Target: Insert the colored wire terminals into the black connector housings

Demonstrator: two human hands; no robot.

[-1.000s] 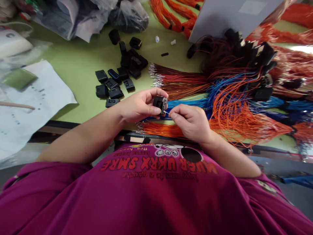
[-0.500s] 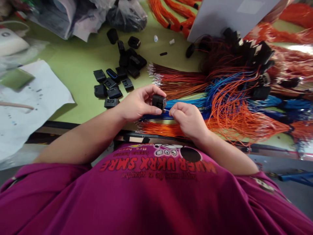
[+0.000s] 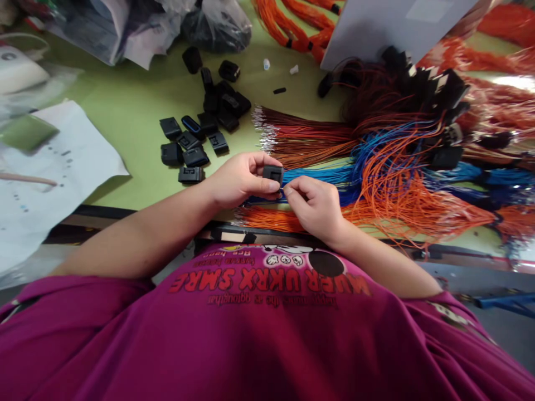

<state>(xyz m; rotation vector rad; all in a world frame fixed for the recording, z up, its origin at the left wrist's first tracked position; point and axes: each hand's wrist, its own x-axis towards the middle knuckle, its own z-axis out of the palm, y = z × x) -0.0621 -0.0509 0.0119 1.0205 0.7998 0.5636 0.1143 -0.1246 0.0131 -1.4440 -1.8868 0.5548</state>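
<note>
My left hand [image 3: 240, 181] grips a small black plastic connector housing [image 3: 272, 173] between thumb and fingers, just above the table's front edge. My right hand [image 3: 315, 207] is pinched on a thin wire end and presses it against the underside of the housing; the wire's colour is hidden by my fingers. Blue wires [image 3: 321, 177] run off to the right behind both hands. A bundle of orange wires [image 3: 271, 218] lies under my right hand.
Several loose black housings [image 3: 188, 147] lie on the green table [image 3: 134, 111] to the left. Brown, blue and orange wire bundles with black connectors [image 3: 418, 128] fill the right side. White paper [image 3: 50, 167] lies far left, plastic bags [image 3: 159, 28] and a grey board [image 3: 388, 28] at the back.
My right hand has moved left and up until its fingertips meet the housing. My left hand has turned the housing so its open face no longer shows.
</note>
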